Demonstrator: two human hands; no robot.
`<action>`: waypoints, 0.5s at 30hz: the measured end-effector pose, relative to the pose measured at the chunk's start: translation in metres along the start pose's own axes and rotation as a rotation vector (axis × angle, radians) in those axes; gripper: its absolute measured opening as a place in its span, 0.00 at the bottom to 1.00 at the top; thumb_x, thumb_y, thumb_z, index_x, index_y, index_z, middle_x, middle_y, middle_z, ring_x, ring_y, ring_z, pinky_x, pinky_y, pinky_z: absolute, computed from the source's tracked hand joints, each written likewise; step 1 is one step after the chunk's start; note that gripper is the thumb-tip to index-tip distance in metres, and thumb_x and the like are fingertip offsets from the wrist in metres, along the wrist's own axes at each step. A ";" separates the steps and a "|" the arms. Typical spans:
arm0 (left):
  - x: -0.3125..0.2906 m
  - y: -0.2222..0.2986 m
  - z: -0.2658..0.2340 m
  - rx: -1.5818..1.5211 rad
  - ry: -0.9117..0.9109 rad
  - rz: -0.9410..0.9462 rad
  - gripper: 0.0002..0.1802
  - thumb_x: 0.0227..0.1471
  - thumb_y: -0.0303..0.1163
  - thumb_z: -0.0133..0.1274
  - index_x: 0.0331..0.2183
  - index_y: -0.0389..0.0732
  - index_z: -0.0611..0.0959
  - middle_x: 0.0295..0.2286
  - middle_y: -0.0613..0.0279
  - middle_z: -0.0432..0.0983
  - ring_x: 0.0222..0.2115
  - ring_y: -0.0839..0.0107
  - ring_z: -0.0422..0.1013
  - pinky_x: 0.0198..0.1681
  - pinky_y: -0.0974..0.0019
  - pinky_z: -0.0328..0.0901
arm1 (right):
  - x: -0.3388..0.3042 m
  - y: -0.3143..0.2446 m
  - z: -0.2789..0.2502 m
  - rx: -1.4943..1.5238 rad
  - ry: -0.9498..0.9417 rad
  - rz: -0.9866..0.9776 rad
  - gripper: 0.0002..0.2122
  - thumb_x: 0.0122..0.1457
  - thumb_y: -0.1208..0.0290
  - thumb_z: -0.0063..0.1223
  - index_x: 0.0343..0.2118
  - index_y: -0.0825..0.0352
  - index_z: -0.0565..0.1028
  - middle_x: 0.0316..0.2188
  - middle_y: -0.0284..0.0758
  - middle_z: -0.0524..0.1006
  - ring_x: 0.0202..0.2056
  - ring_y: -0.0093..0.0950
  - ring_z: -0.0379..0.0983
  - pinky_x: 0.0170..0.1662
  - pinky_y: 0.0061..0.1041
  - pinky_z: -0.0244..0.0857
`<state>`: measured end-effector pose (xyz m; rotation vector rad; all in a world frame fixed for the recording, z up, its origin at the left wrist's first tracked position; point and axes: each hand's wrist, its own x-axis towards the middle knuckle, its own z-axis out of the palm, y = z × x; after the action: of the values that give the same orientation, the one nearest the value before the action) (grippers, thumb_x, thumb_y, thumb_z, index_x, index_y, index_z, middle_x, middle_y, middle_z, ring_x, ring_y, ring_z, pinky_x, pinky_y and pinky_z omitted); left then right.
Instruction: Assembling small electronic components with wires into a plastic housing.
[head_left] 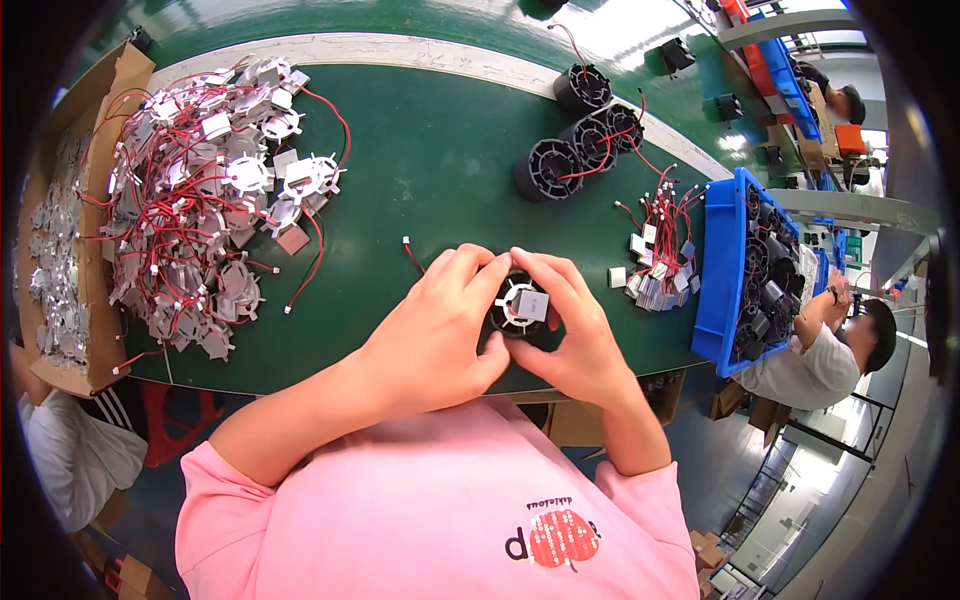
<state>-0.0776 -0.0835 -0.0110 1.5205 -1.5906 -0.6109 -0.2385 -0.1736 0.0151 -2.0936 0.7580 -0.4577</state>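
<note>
Near the front edge of the green table, my left hand (435, 325) and my right hand (578, 330) close round a small black round housing (497, 314) from both sides. Set in its top is a white spoked bracket (515, 303), with a pale square block (532, 306) on it. Fingers hide much of the housing's sides. A red wire with a white plug (409, 243) comes out past my left hand; where it starts is hidden. Farther back, several black round housings (549, 170) with spoked tops and red wires stand close together.
A heap of white brackets with red wires (200, 210) lies left, beside a cardboard box (103, 150) of metallic parts. To the right are wired square blocks (660, 270) and a blue crate (722, 275) of black parts. People sit at both sides, one in a white shirt (800, 365).
</note>
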 end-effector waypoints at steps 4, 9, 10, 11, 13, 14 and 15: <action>0.001 0.002 0.000 0.006 0.047 0.009 0.30 0.43 0.24 0.60 0.51 0.33 0.70 0.39 0.52 0.71 0.31 0.62 0.71 0.36 0.67 0.68 | -0.002 0.001 0.012 -0.193 0.040 -0.138 0.32 0.40 0.83 0.63 0.53 0.67 0.68 0.44 0.38 0.71 0.33 0.30 0.71 0.33 0.24 0.68; 0.002 0.011 -0.020 -0.119 0.000 -0.149 0.30 0.45 0.27 0.61 0.51 0.35 0.70 0.34 0.55 0.74 0.29 0.66 0.71 0.35 0.67 0.68 | -0.001 -0.019 0.008 -0.220 0.026 -0.117 0.33 0.37 0.82 0.63 0.52 0.67 0.69 0.44 0.39 0.71 0.36 0.31 0.72 0.35 0.25 0.69; 0.003 0.015 -0.024 -0.203 -0.035 -0.185 0.29 0.45 0.28 0.61 0.50 0.35 0.71 0.33 0.54 0.74 0.28 0.66 0.72 0.34 0.67 0.68 | 0.000 -0.022 0.007 -0.213 0.027 -0.150 0.33 0.36 0.82 0.63 0.52 0.66 0.69 0.44 0.39 0.71 0.36 0.31 0.72 0.34 0.24 0.69; 0.003 0.018 -0.027 -0.286 -0.070 -0.221 0.28 0.45 0.29 0.60 0.49 0.35 0.71 0.33 0.54 0.75 0.28 0.66 0.72 0.33 0.67 0.68 | 0.002 -0.025 0.005 -0.207 0.028 -0.183 0.33 0.36 0.82 0.63 0.52 0.66 0.69 0.44 0.39 0.72 0.36 0.31 0.72 0.34 0.24 0.69; 0.003 0.023 -0.032 -0.454 -0.139 -0.292 0.26 0.45 0.30 0.60 0.46 0.35 0.72 0.31 0.52 0.77 0.26 0.66 0.73 0.30 0.67 0.68 | 0.003 -0.028 0.003 -0.195 0.030 -0.251 0.33 0.35 0.82 0.62 0.52 0.66 0.70 0.44 0.38 0.72 0.35 0.31 0.72 0.33 0.24 0.69; 0.002 0.023 -0.033 -0.450 -0.138 -0.291 0.26 0.45 0.30 0.60 0.46 0.35 0.72 0.31 0.52 0.77 0.26 0.66 0.73 0.30 0.67 0.68 | 0.003 -0.029 0.004 -0.194 0.033 -0.255 0.33 0.35 0.82 0.62 0.52 0.66 0.70 0.44 0.38 0.72 0.35 0.31 0.72 0.33 0.24 0.69; 0.002 0.023 -0.035 -0.490 -0.158 -0.322 0.25 0.45 0.30 0.60 0.46 0.35 0.72 0.32 0.52 0.77 0.26 0.67 0.73 0.30 0.67 0.68 | 0.003 -0.031 0.005 -0.212 0.039 -0.275 0.33 0.34 0.82 0.63 0.51 0.66 0.70 0.43 0.38 0.72 0.35 0.30 0.72 0.32 0.23 0.68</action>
<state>-0.0618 -0.0749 0.0265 1.3786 -1.1895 -1.2289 -0.2229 -0.1581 0.0376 -2.4075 0.5614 -0.5902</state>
